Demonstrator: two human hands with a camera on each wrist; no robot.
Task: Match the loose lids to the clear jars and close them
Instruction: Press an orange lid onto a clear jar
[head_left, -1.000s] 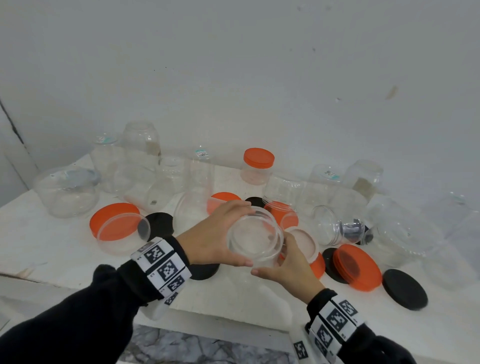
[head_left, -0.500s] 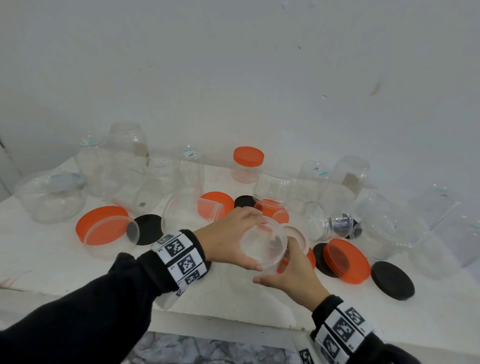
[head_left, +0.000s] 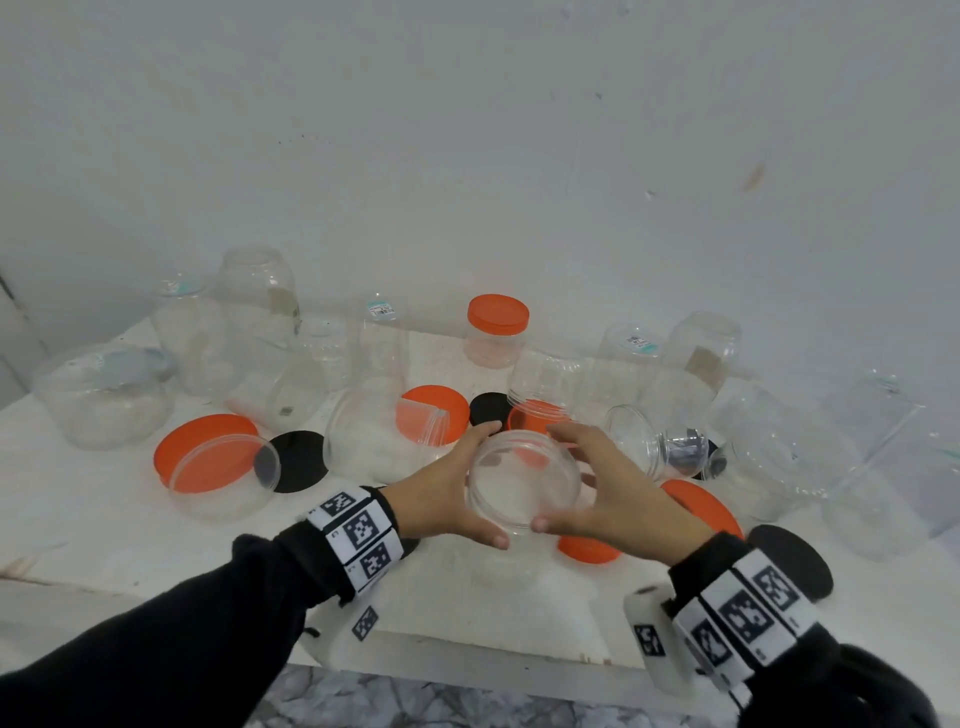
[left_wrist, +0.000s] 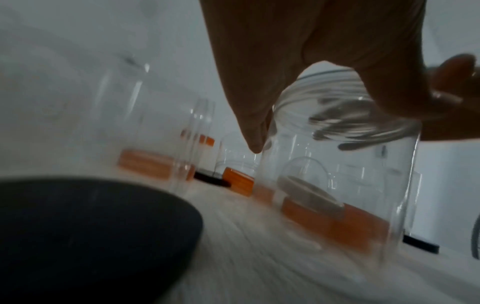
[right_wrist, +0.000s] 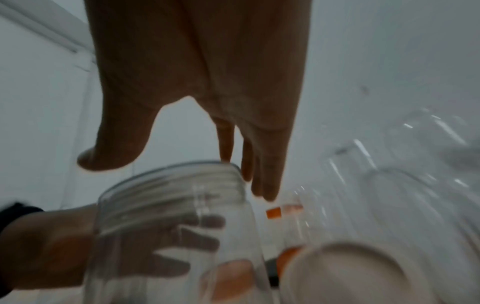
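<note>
The open clear jar (head_left: 523, 480) stood upright on the counter (head_left: 104, 525) between the 2 hands, long axis vertical; the left hand (head_left: 441, 493) curled round its wall; the right hand (head_left: 618, 493) hovered spread at the rim, nearer the orange lid (head_left: 589, 548) just right.

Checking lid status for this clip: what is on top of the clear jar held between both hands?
Nothing: the clear round plastic jar has an open mouth with bare threads. Its base is hidden below.
</note>
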